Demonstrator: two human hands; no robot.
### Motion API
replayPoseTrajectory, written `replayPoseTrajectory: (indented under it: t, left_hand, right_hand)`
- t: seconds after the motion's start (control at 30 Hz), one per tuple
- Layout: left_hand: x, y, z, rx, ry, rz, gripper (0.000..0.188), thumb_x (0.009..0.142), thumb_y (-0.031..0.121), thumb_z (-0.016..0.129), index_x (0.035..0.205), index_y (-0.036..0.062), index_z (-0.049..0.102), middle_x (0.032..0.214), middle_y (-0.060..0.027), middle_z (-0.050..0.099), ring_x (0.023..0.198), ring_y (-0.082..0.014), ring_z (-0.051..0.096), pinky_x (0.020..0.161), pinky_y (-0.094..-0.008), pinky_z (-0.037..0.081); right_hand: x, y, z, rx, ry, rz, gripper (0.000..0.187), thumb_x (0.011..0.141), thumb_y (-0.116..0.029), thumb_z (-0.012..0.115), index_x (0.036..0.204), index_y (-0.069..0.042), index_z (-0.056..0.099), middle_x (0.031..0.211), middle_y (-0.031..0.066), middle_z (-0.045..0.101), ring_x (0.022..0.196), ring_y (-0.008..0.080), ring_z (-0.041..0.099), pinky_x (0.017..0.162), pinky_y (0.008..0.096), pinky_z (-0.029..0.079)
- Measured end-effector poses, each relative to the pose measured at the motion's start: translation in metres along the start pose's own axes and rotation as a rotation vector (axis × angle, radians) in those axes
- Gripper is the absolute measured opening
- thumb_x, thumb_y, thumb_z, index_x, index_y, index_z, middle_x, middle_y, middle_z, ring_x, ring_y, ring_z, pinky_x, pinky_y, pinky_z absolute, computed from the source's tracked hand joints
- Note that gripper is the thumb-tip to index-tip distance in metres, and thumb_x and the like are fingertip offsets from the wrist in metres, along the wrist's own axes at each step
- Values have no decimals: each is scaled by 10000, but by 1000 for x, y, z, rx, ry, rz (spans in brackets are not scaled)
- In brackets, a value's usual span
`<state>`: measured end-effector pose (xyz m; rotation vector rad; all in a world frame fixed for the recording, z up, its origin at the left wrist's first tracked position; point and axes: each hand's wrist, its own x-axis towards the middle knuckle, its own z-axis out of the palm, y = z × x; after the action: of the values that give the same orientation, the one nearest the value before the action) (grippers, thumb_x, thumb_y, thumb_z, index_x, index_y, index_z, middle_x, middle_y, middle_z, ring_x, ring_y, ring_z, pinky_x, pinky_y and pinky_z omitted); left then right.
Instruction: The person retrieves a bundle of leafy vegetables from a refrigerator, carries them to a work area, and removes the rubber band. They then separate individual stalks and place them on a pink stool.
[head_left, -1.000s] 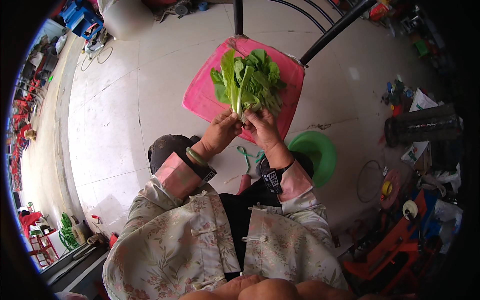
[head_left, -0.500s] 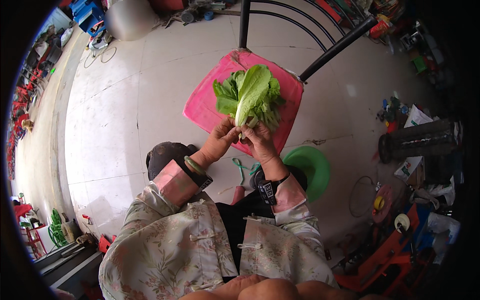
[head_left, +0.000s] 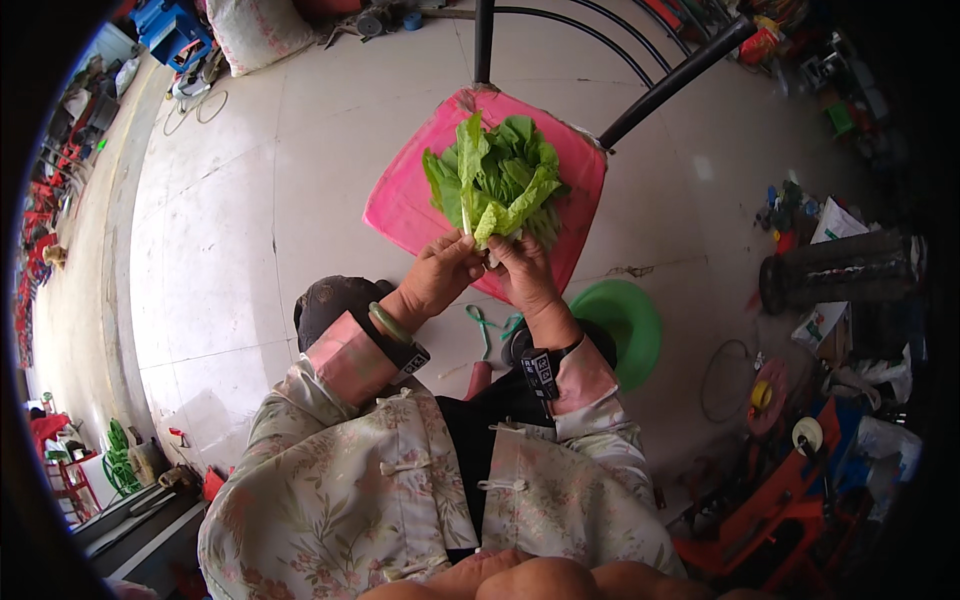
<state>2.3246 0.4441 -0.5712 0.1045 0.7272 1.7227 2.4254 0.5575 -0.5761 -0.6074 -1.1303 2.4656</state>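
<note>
Leafy greens (head_left: 508,165) lie in a heap on the pink seat of a chair (head_left: 410,185) in front of me. My left hand (head_left: 443,272) pinches the pale stem of an upright green leaf (head_left: 468,170) at the seat's near edge. Close beside it, my right hand (head_left: 525,272) is closed on the base of a second leaf (head_left: 510,212), which leans to the right over the heap. The fingertips of both hands almost meet, and they partly hide the stem ends.
A green basin (head_left: 635,335) stands on the floor right of my knees. The chair's black backrest (head_left: 675,85) rises at the far side. Tools and a dark cylinder (head_left: 840,275) crowd the right. A stuffed sack (head_left: 258,32) lies at the far left.
The broad leaf that stood between my hands is now in two parts, one upright on the left and one leaning right. My hands have moved slightly apart.
</note>
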Motion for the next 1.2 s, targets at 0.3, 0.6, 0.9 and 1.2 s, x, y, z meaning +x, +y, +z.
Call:
replayPoseTrajectory:
  t: [0.3, 0.6, 0.9, 1.2]
  left_hand:
    - [0, 7, 0, -57, -64, 4, 210, 973, 244, 542, 1071, 59, 560, 876, 5, 540, 751, -80, 464, 691, -222, 413]
    - [0, 5, -2, 411, 101, 5, 221, 977, 277, 547, 997, 57, 560, 759, 26, 529, 653, -71, 446, 613, -218, 409]
    - [-2, 8, 0, 616, 18, 36, 255, 993, 274, 511, 1045, 31, 568, 854, -15, 615, 663, -67, 476, 618, -226, 433]
    - [-5, 6, 2, 278, -13, -94, 278, 1001, 285, 472, 1092, 38, 564, 931, -50, 621, 769, -107, 537, 684, -249, 436]
  right_hand:
    - [-2, -15, 6, 172, -41, 46, 154, 884, -166, 674, 1002, -96, 606, 840, -11, 611, 729, 101, 561, 645, 269, 480]
    - [0, -9, -1, -207, -24, -22, 161, 850, -117, 705, 989, -64, 646, 847, -35, 614, 711, 47, 533, 616, 205, 449]
    - [1, -8, -3, -363, 4, -70, 154, 847, -143, 712, 956, -69, 632, 809, -26, 603, 656, 60, 541, 567, 202, 444]
    - [-2, -6, -4, 61, -11, 111, 76, 906, -168, 638, 943, -101, 631, 793, -40, 562, 645, 60, 475, 566, 211, 399]
